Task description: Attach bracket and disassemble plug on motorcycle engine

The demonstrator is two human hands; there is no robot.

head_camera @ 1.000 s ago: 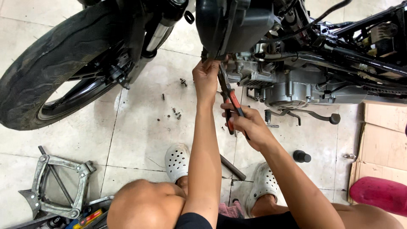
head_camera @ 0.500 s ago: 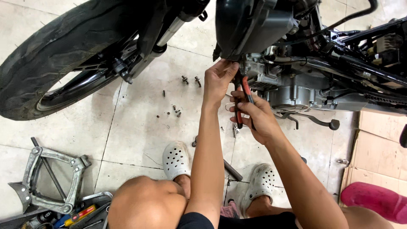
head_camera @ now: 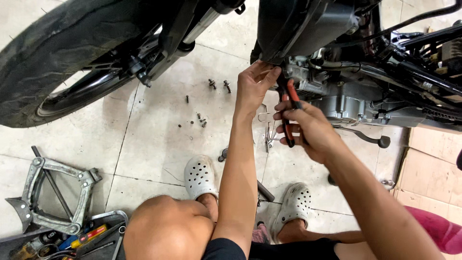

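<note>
I squat beside a motorcycle whose engine (head_camera: 356, 103) and dark body panel (head_camera: 303, 29) fill the upper right. My left hand (head_camera: 252, 86) reaches up with its fingers pressed against the lower edge of the panel, next to the engine. Just to its right, my right hand (head_camera: 308, 127) grips red-and-black handled pliers (head_camera: 288, 113), jaws pointing up toward the engine. The pliers' tips are hidden behind my left hand.
The front tyre (head_camera: 62, 53) and fork sit at upper left. Loose bolts (head_camera: 204, 103) lie scattered on the tiled floor. A scissor jack (head_camera: 50, 195) and a tool tray (head_camera: 72, 238) sit at lower left. Cardboard (head_camera: 430, 163) lies at right, with a pink object (head_camera: 440, 228).
The view has shifted so the engine sits higher and closer. Both hands have stayed at the panel's lower edge, with the pliers still held in my right hand.
</note>
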